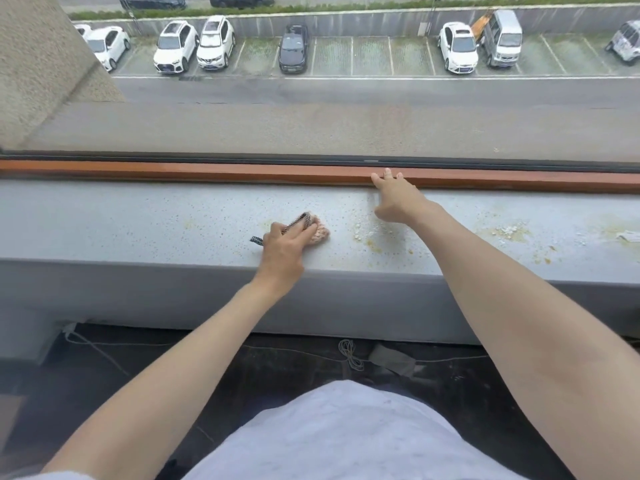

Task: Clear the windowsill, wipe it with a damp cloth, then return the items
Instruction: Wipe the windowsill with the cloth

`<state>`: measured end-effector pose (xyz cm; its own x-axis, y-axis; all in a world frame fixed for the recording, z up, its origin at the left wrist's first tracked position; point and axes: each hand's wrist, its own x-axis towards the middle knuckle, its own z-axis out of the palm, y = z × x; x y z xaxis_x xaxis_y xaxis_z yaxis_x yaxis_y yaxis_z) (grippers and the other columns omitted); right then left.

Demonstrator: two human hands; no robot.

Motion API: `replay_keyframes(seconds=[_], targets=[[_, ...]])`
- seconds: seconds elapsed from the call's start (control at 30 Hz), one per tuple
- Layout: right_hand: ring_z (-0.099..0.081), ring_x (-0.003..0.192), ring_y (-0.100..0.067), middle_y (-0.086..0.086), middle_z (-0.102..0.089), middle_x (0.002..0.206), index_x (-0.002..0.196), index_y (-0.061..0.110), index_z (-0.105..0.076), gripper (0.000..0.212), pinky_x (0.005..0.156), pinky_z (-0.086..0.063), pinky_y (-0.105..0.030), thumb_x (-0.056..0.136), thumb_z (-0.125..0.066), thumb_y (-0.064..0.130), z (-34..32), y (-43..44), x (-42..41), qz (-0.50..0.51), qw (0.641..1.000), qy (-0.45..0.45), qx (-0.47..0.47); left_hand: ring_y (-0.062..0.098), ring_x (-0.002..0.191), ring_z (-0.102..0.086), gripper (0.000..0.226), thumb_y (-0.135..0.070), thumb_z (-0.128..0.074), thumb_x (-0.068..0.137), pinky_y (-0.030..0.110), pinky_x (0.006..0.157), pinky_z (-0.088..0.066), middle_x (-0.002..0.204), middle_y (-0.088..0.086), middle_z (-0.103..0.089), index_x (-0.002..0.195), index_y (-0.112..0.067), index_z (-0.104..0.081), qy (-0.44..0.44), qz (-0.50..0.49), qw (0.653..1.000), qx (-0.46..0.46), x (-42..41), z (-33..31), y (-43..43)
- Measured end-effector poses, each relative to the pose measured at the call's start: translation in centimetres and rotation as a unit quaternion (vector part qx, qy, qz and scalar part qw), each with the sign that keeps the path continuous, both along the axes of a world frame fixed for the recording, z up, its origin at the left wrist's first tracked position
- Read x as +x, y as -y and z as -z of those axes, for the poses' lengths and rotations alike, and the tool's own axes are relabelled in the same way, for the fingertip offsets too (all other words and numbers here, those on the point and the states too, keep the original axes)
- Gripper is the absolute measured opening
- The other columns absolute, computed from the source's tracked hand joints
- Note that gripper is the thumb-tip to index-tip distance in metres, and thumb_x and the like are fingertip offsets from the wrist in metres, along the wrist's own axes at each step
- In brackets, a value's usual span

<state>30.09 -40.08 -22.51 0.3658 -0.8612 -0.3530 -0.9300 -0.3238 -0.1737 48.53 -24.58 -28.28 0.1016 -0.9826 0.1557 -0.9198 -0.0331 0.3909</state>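
Note:
A long grey windowsill (138, 223) runs across the view, speckled and bare of items. My left hand (285, 249) presses a small pinkish cloth (320, 233) with a dark patterned edge flat onto the sill near its middle. My right hand (394, 199) rests farther back, fingers spread, with the fingertips on the brown wooden window frame (207, 171). White crumbs and yellowish stains (370, 235) lie on the sill just right of the cloth, between the two hands. More of the same dirt (509, 233) shows farther right.
The window glass (311, 98) rises behind the brown frame, with a car park outside. A white scrap (628, 236) lies at the sill's far right. Below the sill, cables (349, 355) and grey tape lie on the dark floor.

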Motion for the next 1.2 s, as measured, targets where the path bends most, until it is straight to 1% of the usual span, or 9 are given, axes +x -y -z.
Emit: replay_keyframes(seconds=[0.23, 0.43, 0.57, 0.63, 0.73, 0.87, 1.03, 1.1, 1.2], targets=[[-0.003, 0.147, -0.029, -0.006, 0.002, 0.16, 0.153, 0.022, -0.011, 0.078, 0.115, -0.022, -0.051, 0.084, -0.04, 0.002, -1.1, 0.9, -1.5, -0.014, 0.999, 0.012, 0.035, 0.012, 0.091, -0.023, 0.08, 0.023, -0.046, 0.075, 0.037, 0.083, -0.037, 0.146, -0.011, -0.04, 0.14, -0.023, -0.045, 0.005, 0.189, 0.982, 0.004, -2.9, 0.0, -1.3], [-0.003, 0.147, -0.03, -0.007, 0.002, 0.16, 0.153, 0.021, -0.01, 0.079, 0.115, -0.024, -0.051, 0.083, -0.039, 0.0, -1.9, 1.0, -2.3, -0.019, 0.999, 0.017, 0.032, 0.014, 0.1, -0.024, 0.08, 0.02, -0.036, 0.079, 0.027, 0.082, -0.018, 0.154, -0.006, -0.028, 0.146, -0.022, -0.033, -0.005, 0.004, 1.0, 0.02, -5.3, -1.3, -0.6], [-0.002, 0.147, -0.029, -0.005, 0.003, 0.16, 0.154, 0.022, -0.008, 0.08, 0.116, -0.02, -0.052, 0.083, -0.037, -0.001, -2.1, 1.3, -2.7, -0.03, 0.999, 0.01, 0.034, 0.021, 0.097, -0.03, 0.088, 0.025, -0.051, 0.055, 0.044, 0.08, -0.045, 0.143, 0.005, -0.046, 0.136, -0.012, -0.049, 0.056, 0.188, 0.981, -0.013, -7.4, -0.2, -2.4], [-0.002, 0.148, -0.027, -0.004, 0.004, 0.161, 0.154, 0.023, -0.008, 0.08, 0.117, -0.016, -0.052, 0.083, -0.035, -0.002, -2.2, 1.5, -2.5, -0.038, 0.998, 0.008, 0.043, 0.018, 0.095, -0.027, 0.09, 0.025, -0.051, 0.055, 0.042, 0.081, -0.044, 0.144, 0.003, -0.045, 0.137, -0.012, -0.048, 0.088, 0.229, 0.969, -0.014, -5.4, -0.5, -2.0], [-0.001, 0.148, -0.025, -0.002, 0.004, 0.161, 0.154, 0.023, -0.009, 0.079, 0.118, -0.013, -0.051, 0.083, -0.033, -0.003, -2.2, 1.8, -2.8, -0.042, 0.998, 0.011, 0.048, 0.015, 0.1, -0.022, 0.089, 0.023, -0.04, 0.07, 0.034, 0.091, -0.033, 0.154, -0.005, -0.028, 0.147, -0.02, -0.031, 0.082, 0.138, 0.986, 0.036, -3.3, -1.5, -0.4], [-0.001, 0.148, -0.024, -0.002, 0.004, 0.161, 0.154, 0.022, -0.009, 0.078, 0.119, -0.01, -0.049, 0.083, -0.031, -0.004, -2.4, 2.3, -3.0, -0.054, 0.997, 0.015, 0.054, 0.022, 0.103, -0.03, 0.081, 0.02, -0.038, 0.077, 0.029, 0.085, -0.026, 0.154, -0.001, -0.029, 0.147, -0.019, -0.031, 0.046, -0.003, 0.998, 0.041, -5.1, -1.6, 0.8], [-0.006, 0.148, -0.023, -0.002, 0.002, 0.161, 0.154, 0.018, -0.005, 0.078, 0.119, -0.004, -0.046, 0.085, -0.033, -0.004, -2.7, 2.9, -4.2, -0.074, 0.997, 0.002, 0.033, 0.015, 0.095, -0.028, 0.089, 0.029, -0.05, 0.064, 0.042, 0.083, -0.04, 0.146, -0.009, -0.041, 0.139, -0.019, -0.048, 0.064, 0.219, 0.973, 0.009, -4.2, -0.9, 0.7], [-0.006, 0.148, -0.023, -0.002, 0.002, 0.161, 0.153, 0.015, -0.005, 0.076, 0.12, -0.004, -0.045, 0.086, -0.034, -0.003, -2.7, 2.9, -4.4, -0.079, 0.996, -0.009, 0.031, 0.014, 0.092, -0.027, 0.086, 0.028, -0.049, 0.068, 0.04, 0.085, -0.038, 0.147, -0.009, -0.04, 0.139, -0.021, -0.047, 0.075, 0.18, 0.98, 0.022, -2.5, -0.9, 1.7], [-0.008, 0.147, -0.025, -0.004, 0.001, 0.161, 0.153, 0.011, -0.007, 0.072, 0.12, -0.006, -0.045, 0.088, -0.036, 0.001, -2.5, 3.0, -4.0, -0.081, 0.996, -0.019, 0.025, 0.021, 0.095, -0.03, 0.081, 0.022, -0.039, 0.075, 0.035, 0.084, -0.028, 0.149, -0.003, -0.038, 0.143, -0.021, -0.04, 0.058, -0.036, 0.997, 0.043, -3.1, -1.6, 3.7]])
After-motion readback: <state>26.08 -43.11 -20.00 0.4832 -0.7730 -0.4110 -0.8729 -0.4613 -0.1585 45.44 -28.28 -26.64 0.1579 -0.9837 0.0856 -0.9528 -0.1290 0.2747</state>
